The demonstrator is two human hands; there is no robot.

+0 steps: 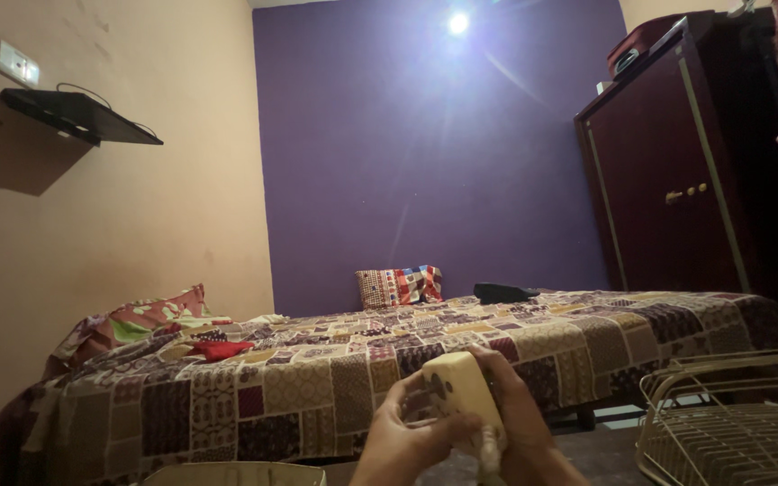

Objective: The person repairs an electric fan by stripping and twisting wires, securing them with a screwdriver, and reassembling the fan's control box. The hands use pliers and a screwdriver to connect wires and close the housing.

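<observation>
The cream plug block [463,387] is gripped by both hands [407,436], apparently loosely, so it could be dropped.

You see a cream-yellow plug block [463,387], a bedspread [335,378] patchworked in maroon, tan and cream, a red, white and blue patterned pillow [400,286], a purple wall [407,162], a dark maroon wardrobe [659,171] and a cream wire rack [731,432].

Cream plug block [463,387] in both hands
</observation>
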